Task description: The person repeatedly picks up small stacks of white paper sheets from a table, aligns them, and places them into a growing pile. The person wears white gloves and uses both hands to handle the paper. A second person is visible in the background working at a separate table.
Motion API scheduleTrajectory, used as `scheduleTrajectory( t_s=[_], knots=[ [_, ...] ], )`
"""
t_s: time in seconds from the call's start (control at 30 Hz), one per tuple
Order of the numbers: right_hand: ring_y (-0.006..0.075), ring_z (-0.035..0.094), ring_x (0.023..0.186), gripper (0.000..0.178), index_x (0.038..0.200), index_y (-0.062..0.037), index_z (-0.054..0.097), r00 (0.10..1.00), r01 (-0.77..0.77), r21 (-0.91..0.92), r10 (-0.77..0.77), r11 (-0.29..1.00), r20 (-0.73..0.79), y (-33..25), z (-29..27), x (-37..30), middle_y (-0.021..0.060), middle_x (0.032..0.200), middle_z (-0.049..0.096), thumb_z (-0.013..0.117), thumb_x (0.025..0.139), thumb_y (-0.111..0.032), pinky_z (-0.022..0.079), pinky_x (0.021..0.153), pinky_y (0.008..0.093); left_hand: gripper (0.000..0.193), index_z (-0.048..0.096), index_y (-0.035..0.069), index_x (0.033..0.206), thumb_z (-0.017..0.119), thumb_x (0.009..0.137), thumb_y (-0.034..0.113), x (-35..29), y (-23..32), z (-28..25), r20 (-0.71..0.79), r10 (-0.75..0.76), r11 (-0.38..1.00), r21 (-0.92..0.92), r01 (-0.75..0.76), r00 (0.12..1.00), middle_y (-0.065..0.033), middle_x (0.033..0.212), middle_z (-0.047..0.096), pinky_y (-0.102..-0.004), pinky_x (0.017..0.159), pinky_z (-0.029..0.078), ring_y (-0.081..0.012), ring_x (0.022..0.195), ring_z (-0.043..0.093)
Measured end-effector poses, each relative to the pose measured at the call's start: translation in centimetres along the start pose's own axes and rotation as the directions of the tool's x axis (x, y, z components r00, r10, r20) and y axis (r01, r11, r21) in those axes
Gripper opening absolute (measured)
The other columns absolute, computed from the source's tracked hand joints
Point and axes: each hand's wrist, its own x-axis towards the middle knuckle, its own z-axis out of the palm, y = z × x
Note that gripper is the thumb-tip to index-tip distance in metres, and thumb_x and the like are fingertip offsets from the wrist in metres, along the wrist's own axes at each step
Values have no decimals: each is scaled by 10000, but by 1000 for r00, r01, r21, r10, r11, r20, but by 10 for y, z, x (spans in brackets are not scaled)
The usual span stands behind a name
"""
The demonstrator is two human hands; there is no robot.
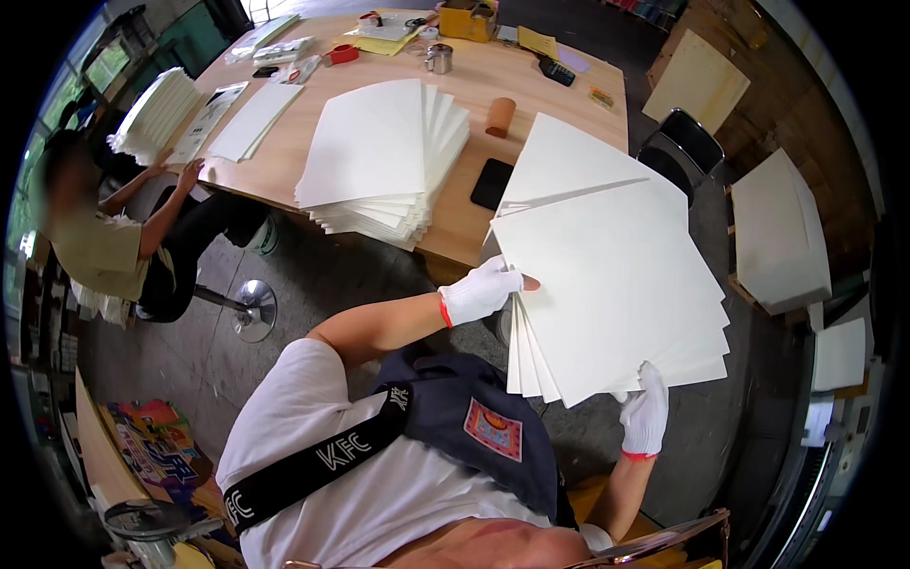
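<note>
A fanned batch of large white paper sheets (pixel 611 284) is held in front of me, partly beyond the table's right corner. My left hand (pixel 482 292), in a white glove with a red cuff, grips its left edge, the bare thumb on top and the fingers hidden beneath. At the lower right edge, my right hand (pixel 646 412), gloved alike, is closed round the sheets. Behind the batch lies more white paper (pixel 578 161), partly covered by it. To the left, a tall fanned stack of white sheets (pixel 365 142) rests on the table, overhanging its front edge.
The wooden table (pixel 559 95) carries a black phone (pixel 491 183), an orange-brown block (pixel 500 117), a metal mug (pixel 439 59) and a yellow box (pixel 467 19). A seated person (pixel 104 228) works at the left beside more paper. A black chair (pixel 690 142) and wrapped stacks (pixel 782 232) stand right.
</note>
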Motion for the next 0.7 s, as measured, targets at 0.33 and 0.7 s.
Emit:
scheduleTrajectory(
  t_s=[0.33,0.7],
  knots=[
    [203,659,1058,299,1243,-4,625,853,491,-280,-390,825,346,-4,169,88,112,1187,674,649,947,-42,535,903,368,292,614,-29,1188,690,939,103,-76,24,-111,-492,502,862,210,-462,712,-97,1133,662,-333,869,519,-190,995,619],
    [165,576,992,784,1356,58,516,833,-5,-296,168,955,528,125,428,133,122,1127,605,745,860,-505,515,814,323,280,604,19,1252,616,980,85,-86,44,-315,-702,414,658,-208,-723,579,-113,1170,607,-316,910,549,-176,1112,614]
  ],
)
